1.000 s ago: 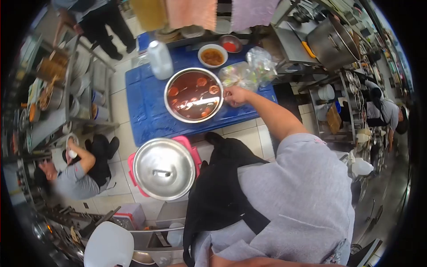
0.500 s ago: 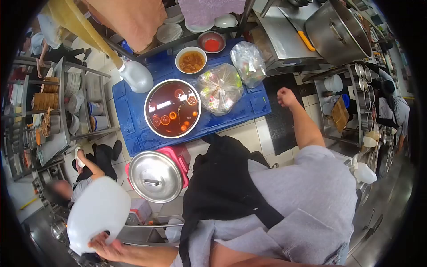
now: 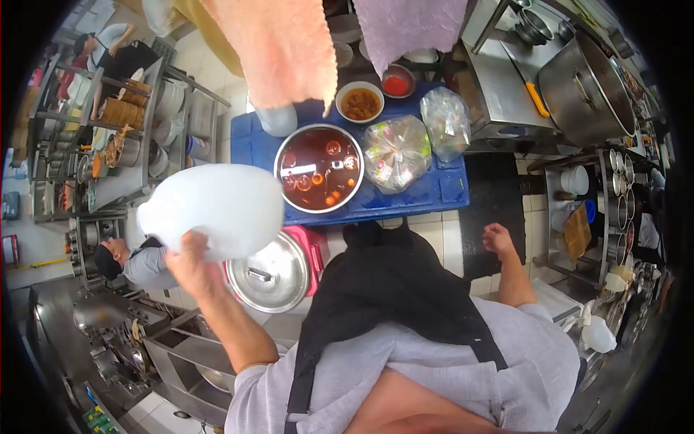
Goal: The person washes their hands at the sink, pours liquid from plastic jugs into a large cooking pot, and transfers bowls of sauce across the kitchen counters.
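My left hand [image 3: 194, 264] grips a large white plastic jug [image 3: 224, 202] near its underside. The jug is held on its side above a steel lid [image 3: 267, 271], its neck pointing left. The lid sits on a pink-red tub [image 3: 316, 253]. Beyond the jug, a wide pot [image 3: 320, 211] of dark red liquid with floating citrus slices stands on the blue table [image 3: 448, 192]. Out to the right, my right hand [image 3: 497, 239] hangs over the dark floor mat [image 3: 491, 206], fingers loosely curled and somewhat apart, holding nothing.
Tied plastic bags [image 3: 396, 155], a bowl of orange-brown food [image 3: 360, 103] and another white jug [image 3: 278, 120] share the table. Cloths [image 3: 278, 47] hang overhead. A large steel pot [image 3: 585, 90] and an orange-handled knife [image 3: 536, 99] lie right. A co-worker [image 3: 148, 265] is at left.
My left hand has brought the jug up and rightward, turning it onto its side. The view has shifted, so the table and pot appear farther right. My right hand appears lower and farther right.
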Tool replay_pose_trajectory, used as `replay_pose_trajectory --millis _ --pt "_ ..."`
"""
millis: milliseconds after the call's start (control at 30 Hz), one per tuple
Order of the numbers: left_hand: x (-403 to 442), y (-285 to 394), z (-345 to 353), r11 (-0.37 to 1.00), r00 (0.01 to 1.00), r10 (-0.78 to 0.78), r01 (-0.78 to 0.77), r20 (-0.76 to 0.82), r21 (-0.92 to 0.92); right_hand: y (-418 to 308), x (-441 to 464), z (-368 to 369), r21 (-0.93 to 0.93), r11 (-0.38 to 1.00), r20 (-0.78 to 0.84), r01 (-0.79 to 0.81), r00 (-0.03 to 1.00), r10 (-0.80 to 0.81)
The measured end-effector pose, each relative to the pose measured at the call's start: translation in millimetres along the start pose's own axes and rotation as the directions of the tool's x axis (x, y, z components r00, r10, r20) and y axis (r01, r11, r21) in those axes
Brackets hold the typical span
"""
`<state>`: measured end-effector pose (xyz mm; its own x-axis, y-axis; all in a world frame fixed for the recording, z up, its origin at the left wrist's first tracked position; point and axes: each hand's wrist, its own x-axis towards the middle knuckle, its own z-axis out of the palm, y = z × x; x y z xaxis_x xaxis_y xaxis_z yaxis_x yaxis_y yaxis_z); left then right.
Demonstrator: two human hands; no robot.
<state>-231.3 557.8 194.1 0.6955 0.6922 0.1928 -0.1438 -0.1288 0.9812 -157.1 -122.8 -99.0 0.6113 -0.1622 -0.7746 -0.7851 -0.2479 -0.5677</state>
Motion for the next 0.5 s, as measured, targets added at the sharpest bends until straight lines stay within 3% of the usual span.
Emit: replay_pose_trajectory --millis 133,333,500 --pt "19.8 -23.8 30.3 0.99 0.971 -0.04 0.071 0.237 -0.123 6.8 -30.1 -0.9 0.106 0.994 -0.094 0.017 0.996 -0.007" --pt "18.0 -27.3 95.9 0.978 0.927 -0.085 0.148 0.366 -0.148 -0.4 -94.5 28.1 0.086 0.994 0.01 0.066 0.998 -0.067" --pt "10.2 -21.1 148.1 0.977 0.847 -0.074 0.167 0.526 -0.132 57.5 -87.3 9.5 0.18 0.984 -0.055 0.011 0.998 -0.001"
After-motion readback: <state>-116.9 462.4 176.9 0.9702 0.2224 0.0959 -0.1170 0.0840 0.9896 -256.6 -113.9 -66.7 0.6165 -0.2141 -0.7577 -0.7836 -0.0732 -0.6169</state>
